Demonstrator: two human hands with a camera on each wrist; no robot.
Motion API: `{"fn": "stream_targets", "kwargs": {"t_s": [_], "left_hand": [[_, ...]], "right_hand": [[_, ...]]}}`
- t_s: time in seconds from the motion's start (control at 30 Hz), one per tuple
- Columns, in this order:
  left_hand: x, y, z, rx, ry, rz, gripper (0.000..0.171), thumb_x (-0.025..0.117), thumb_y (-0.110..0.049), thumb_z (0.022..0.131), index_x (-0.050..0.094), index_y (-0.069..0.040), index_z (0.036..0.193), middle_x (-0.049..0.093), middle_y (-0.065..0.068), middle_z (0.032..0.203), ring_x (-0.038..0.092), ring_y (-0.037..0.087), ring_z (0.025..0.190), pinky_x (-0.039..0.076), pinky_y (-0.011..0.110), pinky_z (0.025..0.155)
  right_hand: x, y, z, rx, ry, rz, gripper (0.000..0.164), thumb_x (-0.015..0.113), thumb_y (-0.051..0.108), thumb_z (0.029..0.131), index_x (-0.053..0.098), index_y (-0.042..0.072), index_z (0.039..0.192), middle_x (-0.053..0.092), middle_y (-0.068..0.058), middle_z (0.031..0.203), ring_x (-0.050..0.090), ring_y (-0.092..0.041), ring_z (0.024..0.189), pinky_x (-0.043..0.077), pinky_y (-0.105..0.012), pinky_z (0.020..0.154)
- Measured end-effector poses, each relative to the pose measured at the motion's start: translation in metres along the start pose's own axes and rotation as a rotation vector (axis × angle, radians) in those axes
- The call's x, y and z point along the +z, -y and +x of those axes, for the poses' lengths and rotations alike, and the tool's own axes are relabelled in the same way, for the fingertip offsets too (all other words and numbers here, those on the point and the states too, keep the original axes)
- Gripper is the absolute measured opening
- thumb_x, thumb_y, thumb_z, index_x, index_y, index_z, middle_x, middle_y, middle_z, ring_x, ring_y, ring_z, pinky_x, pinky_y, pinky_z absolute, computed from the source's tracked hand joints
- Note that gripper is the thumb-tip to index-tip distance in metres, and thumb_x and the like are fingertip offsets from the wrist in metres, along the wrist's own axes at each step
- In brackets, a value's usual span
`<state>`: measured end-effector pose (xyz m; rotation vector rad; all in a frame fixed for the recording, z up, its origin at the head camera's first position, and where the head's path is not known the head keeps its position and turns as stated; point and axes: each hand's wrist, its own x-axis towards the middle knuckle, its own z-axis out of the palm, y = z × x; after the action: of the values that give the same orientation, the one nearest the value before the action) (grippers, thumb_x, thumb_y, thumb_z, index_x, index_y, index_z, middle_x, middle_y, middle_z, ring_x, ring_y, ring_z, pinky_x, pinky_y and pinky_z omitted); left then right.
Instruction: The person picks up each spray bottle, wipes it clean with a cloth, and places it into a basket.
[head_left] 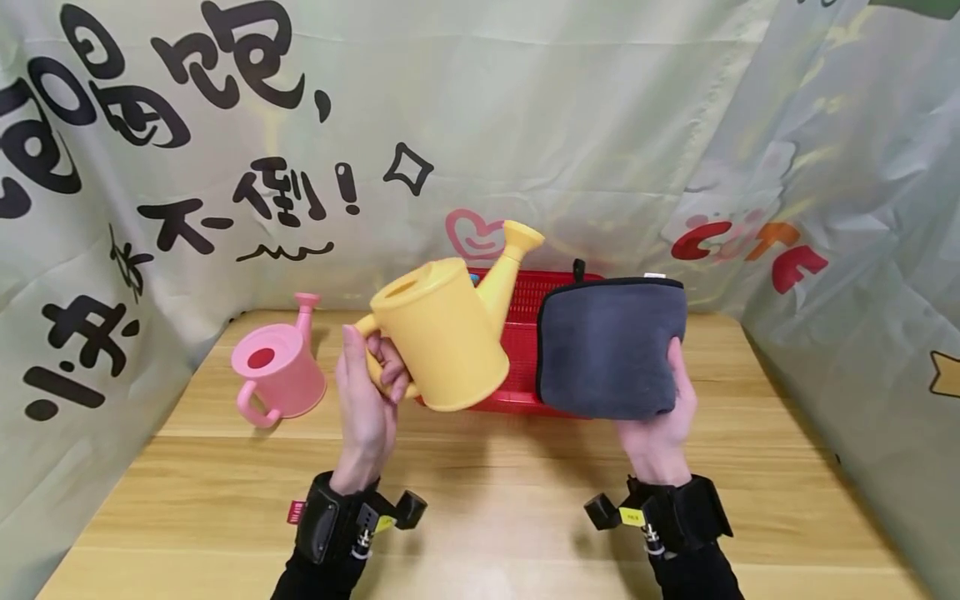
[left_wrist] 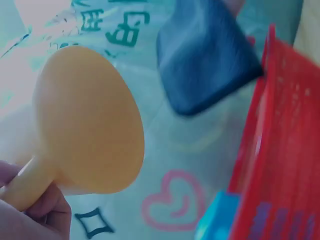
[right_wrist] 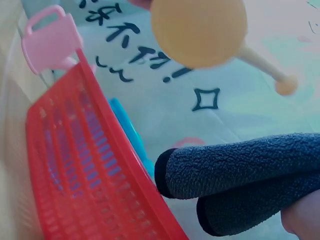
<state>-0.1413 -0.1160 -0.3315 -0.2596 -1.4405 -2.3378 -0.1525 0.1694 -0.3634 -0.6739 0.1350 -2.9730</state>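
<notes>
My left hand point(head_left: 369, 392) grips the handle of a yellow watering can point(head_left: 442, 337), held tilted above the table with its spout pointing up and to the right. In the left wrist view the can's round base point(left_wrist: 90, 122) faces the camera. My right hand point(head_left: 663, 408) holds a folded dark grey towel point(head_left: 611, 350) with black edging by its lower right side. The right wrist view shows two thick folded layers of the towel point(right_wrist: 240, 165). Both things overlap the red basket point(head_left: 525, 346) behind them in the head view.
A pink watering can point(head_left: 281, 371) stands on the wooden table point(head_left: 480, 517) at the left. Something blue point(right_wrist: 131, 135) shows inside the basket by its rim. A printed curtain point(head_left: 570, 125) hangs behind the table and along both sides.
</notes>
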Motion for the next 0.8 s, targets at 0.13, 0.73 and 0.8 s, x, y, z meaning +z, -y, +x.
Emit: {"fn": "stream_targets", "kwargs": {"t_s": [0.13,0.73,0.8], "left_hand": [[-0.004,-0.010,0.011,0.103,0.027,0.099,0.039,0.027,-0.042,0.110,0.044,-0.012,0.091,0.037,-0.004,0.065,0.039,0.009,0.050,0.032,0.020,0.049],[0.011,0.004,0.022,0.021,0.241,0.553,0.031,0.034,-0.026,0.110,0.048,0.001,0.103,0.045,0.009,0.081,0.048,0.016,0.071,0.047,0.022,0.061],[0.013,0.004,0.028,0.047,0.259,0.585,0.029,0.037,-0.023,0.110,0.050,0.002,0.103,0.046,0.010,0.081,0.049,0.017,0.070,0.048,0.022,0.061]], "right_hand": [[0.000,0.008,0.002,-0.031,-0.002,0.024,0.036,0.035,0.025,0.109,0.053,0.001,0.130,0.067,-0.022,0.119,0.067,-0.037,0.110,0.053,-0.048,0.097],[0.002,0.019,0.003,-0.094,-0.041,0.001,0.034,0.040,0.024,0.108,0.052,0.001,0.130,0.065,-0.021,0.119,0.066,-0.038,0.108,0.053,-0.048,0.094],[0.002,0.022,0.003,-0.106,-0.048,-0.003,0.035,0.038,0.025,0.109,0.052,0.002,0.131,0.065,-0.021,0.119,0.066,-0.038,0.108,0.054,-0.048,0.094]]}}
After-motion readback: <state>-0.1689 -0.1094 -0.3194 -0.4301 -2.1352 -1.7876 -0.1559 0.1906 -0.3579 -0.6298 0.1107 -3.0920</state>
